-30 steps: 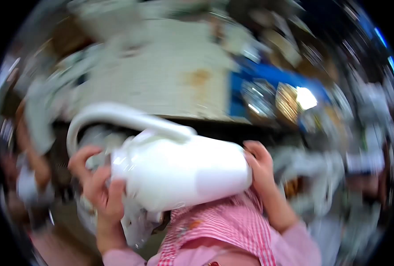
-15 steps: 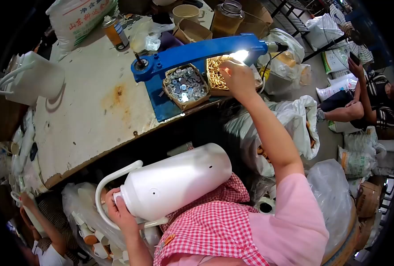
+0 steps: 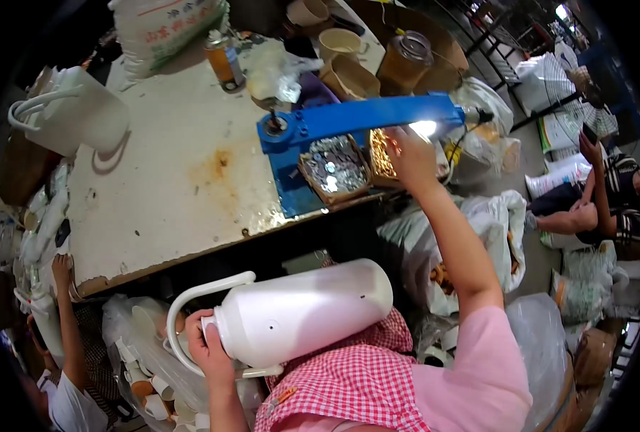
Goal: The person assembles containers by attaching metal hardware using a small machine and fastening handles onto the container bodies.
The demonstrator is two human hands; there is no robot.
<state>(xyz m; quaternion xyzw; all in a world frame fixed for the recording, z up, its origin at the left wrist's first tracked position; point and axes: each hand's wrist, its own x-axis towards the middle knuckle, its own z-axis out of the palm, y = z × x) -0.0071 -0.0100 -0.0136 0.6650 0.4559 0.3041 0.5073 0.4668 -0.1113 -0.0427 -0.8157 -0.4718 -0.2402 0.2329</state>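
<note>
A white vacuum flask with a large curved handle lies on its side across my lap. My left hand is closed around its narrow neck, thumb on the near side. A small dark hole shows on the flask's side, another nearer its base. My right hand reaches under the blue arm of a bench press, into a box of small brass-coloured rivets. Its fingers are curled together among the rivets, and whatever they pinch is hidden. Beside it sits a carton of silvery metal washers.
On the worktable stand a white jug, a spray can, and a jar. A sack of orange-brown pieces is to the right. Co-workers sit at the far right and lower left.
The view has shifted, so table and flask appear lower and further right. My right hand remains at the rivet box. The lower-left co-worker's hand has moved up to the table edge.
</note>
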